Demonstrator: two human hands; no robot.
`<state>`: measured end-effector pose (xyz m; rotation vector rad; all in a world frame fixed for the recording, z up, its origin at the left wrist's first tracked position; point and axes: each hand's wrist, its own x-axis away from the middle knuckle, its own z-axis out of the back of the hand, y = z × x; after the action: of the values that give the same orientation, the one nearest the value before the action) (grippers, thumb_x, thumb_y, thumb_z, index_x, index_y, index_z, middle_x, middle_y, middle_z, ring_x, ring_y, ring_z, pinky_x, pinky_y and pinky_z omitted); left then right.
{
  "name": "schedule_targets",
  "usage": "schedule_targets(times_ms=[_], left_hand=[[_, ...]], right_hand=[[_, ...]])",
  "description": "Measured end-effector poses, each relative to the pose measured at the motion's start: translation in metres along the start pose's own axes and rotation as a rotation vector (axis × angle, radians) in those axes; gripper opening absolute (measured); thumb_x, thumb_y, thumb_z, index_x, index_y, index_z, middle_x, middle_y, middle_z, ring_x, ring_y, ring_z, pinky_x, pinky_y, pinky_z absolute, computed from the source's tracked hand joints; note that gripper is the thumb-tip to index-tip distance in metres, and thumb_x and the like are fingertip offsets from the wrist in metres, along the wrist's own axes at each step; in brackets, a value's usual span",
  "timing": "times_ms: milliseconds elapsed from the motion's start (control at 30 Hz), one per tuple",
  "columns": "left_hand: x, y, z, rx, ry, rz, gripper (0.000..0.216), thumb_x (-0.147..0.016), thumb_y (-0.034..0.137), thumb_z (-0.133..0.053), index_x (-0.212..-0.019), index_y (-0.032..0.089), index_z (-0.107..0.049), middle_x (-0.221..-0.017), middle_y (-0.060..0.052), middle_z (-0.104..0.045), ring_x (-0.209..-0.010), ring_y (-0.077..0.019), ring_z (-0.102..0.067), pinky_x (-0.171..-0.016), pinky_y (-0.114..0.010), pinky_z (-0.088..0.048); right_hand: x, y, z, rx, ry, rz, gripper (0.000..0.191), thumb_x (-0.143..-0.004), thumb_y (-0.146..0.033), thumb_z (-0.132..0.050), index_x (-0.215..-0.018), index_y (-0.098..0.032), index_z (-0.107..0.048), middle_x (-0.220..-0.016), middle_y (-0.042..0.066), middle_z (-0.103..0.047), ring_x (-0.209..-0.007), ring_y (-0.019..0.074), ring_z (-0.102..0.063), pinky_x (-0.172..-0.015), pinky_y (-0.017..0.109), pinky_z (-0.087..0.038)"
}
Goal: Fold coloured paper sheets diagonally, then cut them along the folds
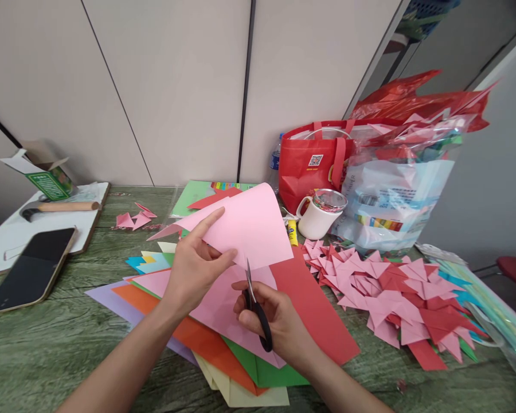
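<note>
My left hand (198, 258) pinches a sheet of pink paper (258, 223) between thumb and fingers, holding it up with its far side curled over. In my right hand (279, 321) is a pair of scissors (258, 312) with black handles, fingers closed round the grips. The scissor blades point up and touch or nearly touch the pink sheet's lower edge, just right of my left thumb. Beneath both hands lies a fanned stack of coloured paper, with a pink sheet (227, 310), an orange sheet (215, 338), a red sheet (322, 310) and a green sheet (262, 364) showing.
To the right spreads a pile of folded pink and red paper pieces (382, 292). A white mug (318, 218), a glue stick (292, 232), a red bag (301, 166) and a plastic bag (382, 201) stand behind. At left lie a phone (30, 269) and a wooden-handled hooked tool (64, 207).
</note>
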<state>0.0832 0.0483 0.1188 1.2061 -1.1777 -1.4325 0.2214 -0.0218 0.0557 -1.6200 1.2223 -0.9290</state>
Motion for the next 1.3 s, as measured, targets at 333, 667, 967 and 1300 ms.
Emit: schedule_targets(times_ms=[333,667,967,1300], left_hand=[[0.0005,0.0004,0.0003,0.009,-0.010,0.006,0.079,-0.064,0.019,-0.073,-0.137,0.019,-0.043,-0.041,0.008,-0.049,-0.042,-0.0091,-0.044,-0.042,-0.020,-0.036],[0.0010,0.0014,-0.0011,0.055,-0.018,-0.002,0.081,-0.063,0.018,-0.073,-0.138,0.018,-0.042,-0.043,0.008,-0.048,-0.041,-0.0078,-0.041,-0.041,-0.020,-0.034],[0.0018,0.0006,-0.0014,0.057,-0.012,-0.013,0.081,-0.064,0.019,-0.073,-0.138,0.018,-0.042,-0.043,0.008,-0.050,-0.041,-0.0084,-0.042,-0.041,-0.020,-0.036],[0.0043,0.0011,-0.0013,0.049,-0.024,-0.024,0.081,-0.065,0.018,-0.073,-0.139,0.021,-0.040,-0.042,0.009,-0.048,-0.040,-0.0079,-0.040,-0.039,-0.019,-0.033]], right_hand=[[0.0000,-0.0010,0.0003,0.044,0.036,0.004,0.044,-0.063,-0.034,-0.081,-0.099,-0.018,-0.062,-0.072,-0.003,-0.053,-0.066,0.0106,-0.048,-0.063,0.025,-0.039],[0.0005,-0.0004,-0.0006,0.040,0.053,-0.010,0.042,-0.062,-0.034,-0.081,-0.096,-0.017,-0.062,-0.066,-0.004,-0.052,-0.059,0.0085,-0.045,-0.057,0.023,-0.037],[-0.0005,-0.0013,-0.0028,0.017,0.076,-0.011,0.042,-0.060,-0.036,-0.081,-0.092,-0.017,-0.062,-0.061,-0.005,-0.053,-0.052,0.0073,-0.046,-0.052,0.022,-0.041],[0.0009,0.0064,-0.0009,0.069,0.084,0.022,0.039,-0.064,-0.034,-0.080,-0.096,-0.018,-0.064,-0.065,-0.004,-0.053,-0.058,0.0087,-0.047,-0.057,0.024,-0.040]])
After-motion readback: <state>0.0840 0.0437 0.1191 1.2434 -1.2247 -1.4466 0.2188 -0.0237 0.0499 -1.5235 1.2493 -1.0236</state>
